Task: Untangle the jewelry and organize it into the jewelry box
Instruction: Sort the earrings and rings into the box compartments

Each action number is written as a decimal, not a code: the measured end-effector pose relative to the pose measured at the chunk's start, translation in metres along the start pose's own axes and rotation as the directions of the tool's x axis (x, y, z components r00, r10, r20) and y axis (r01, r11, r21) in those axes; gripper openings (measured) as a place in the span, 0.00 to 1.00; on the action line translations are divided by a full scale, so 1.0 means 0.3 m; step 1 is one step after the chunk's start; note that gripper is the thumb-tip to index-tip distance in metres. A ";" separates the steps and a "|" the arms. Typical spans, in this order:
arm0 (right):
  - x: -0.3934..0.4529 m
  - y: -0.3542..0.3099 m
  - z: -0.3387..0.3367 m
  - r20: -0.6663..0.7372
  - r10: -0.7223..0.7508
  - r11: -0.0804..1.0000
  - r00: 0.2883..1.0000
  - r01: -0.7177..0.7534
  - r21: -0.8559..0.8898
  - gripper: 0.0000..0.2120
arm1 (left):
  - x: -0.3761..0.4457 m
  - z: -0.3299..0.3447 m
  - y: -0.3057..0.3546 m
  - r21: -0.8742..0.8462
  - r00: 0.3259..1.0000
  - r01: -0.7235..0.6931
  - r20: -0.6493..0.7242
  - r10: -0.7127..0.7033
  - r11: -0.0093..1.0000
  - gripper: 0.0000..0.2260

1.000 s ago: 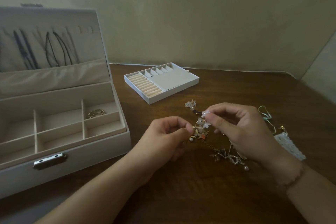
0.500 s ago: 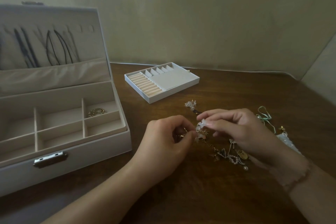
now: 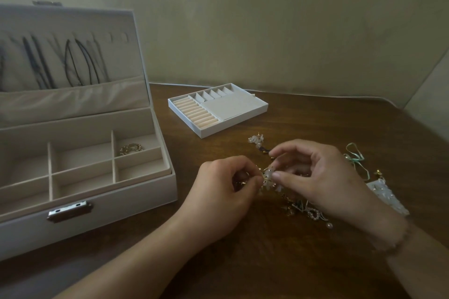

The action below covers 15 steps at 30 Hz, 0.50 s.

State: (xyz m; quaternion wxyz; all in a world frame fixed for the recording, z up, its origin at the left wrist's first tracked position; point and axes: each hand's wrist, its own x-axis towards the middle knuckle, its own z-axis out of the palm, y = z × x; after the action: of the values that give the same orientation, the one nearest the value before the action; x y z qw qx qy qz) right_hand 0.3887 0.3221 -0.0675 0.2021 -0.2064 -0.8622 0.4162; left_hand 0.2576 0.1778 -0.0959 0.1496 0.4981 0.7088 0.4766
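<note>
Wood-grain surface (image 3: pixel 279 262), dark brown, carries everything. Left hand (image 3: pixel 218 192) grip: fingers curled, thumb and forefinger pinching gold bits at the left end of the jewelry tangle (image 3: pixel 269 177). Right hand (image 3: pixel 315 177) grip: thumb and fingers pinching the white flower cluster of the same tangle, just beside the left fingertips. Rest of the tangle (gold pieces, a pearl) trails on the surface under the right hand. White flower piece (image 3: pixel 256 139) lies apart, above the hands. Mint ribbon (image 3: pixel 356 156) and a white beaded piece (image 3: pixel 386 198) sit right of the right hand. Jewelry box (image 3: pixel 97 206) is open at left, a gold chain (image 3: pixel 131 148) in its rear right compartment. Insert tray (image 3: pixel 233 109) sits separately behind the hands.
</note>
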 end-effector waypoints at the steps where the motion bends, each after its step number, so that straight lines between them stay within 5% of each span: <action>1: 0.001 -0.001 0.002 -0.004 0.001 1.000 1.000 -0.002 -0.005 0.13 | -0.001 0.000 -0.001 0.010 1.000 -0.003 0.011 0.003 1.000 0.04; 7: 0.016 0.012 -0.007 0.053 0.159 0.968 0.986 -0.166 0.188 0.12 | 0.003 -0.001 -0.004 0.005 0.999 0.004 0.040 -0.004 1.000 0.04; 11: 0.027 0.009 -0.022 0.098 0.269 0.793 0.958 -0.278 0.542 0.13 | 0.005 -0.003 -0.009 0.014 0.998 0.031 0.048 -0.032 0.999 0.04; 15: 0.023 0.010 -0.021 0.059 0.201 0.856 0.978 -0.205 0.475 0.10 | 0.006 -0.003 -0.007 0.013 0.999 0.037 0.039 -0.038 0.999 0.03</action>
State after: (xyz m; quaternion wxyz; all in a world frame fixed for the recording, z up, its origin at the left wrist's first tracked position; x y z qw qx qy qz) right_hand 0.3869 0.3313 -0.0651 0.1987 -0.2381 -0.7069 0.6357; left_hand 0.2548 0.1788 -0.0966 0.1694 0.4948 0.7177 0.4597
